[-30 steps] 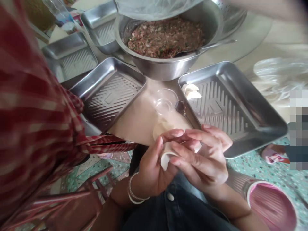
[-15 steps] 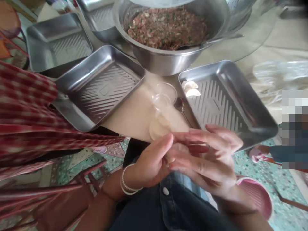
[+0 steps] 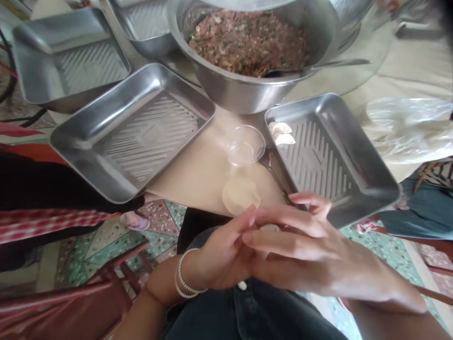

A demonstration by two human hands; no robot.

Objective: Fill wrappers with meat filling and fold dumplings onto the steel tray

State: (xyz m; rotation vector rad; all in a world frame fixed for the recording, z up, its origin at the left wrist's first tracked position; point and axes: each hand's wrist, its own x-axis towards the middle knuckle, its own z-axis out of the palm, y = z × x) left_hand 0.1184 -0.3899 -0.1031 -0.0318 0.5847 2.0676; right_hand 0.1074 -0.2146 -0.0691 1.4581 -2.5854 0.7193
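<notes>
My left hand point(image 3: 221, 252), with bracelets at the wrist, and my right hand point(image 3: 300, 250) meet over my lap, fingers pressed together around a dumpling point(image 3: 268, 228) of which only a pale edge shows. Just beyond them a stack of round wrappers point(image 3: 239, 194) lies on the table edge, with a small clear cup point(image 3: 245, 146) behind it. Two folded dumplings point(image 3: 281, 133) rest in the near corner of the steel tray point(image 3: 368, 189) on the right.
A large steel bowl of minced filling point(image 3: 249, 40) stands at the back, a spoon handle point(image 3: 339, 63) resting in it. Steel trays point(image 3: 85, 151) point(image 3: 31, 61) sit at left. A plastic bag point(image 3: 410, 127) lies at right. A person's red checked sleeve point(image 3: 46, 222) shows far left.
The person in red checked cloth has drawn back to the left, uncovering the left trays. My hands have closed tighter over the dumpling, hiding the white wrapper.
</notes>
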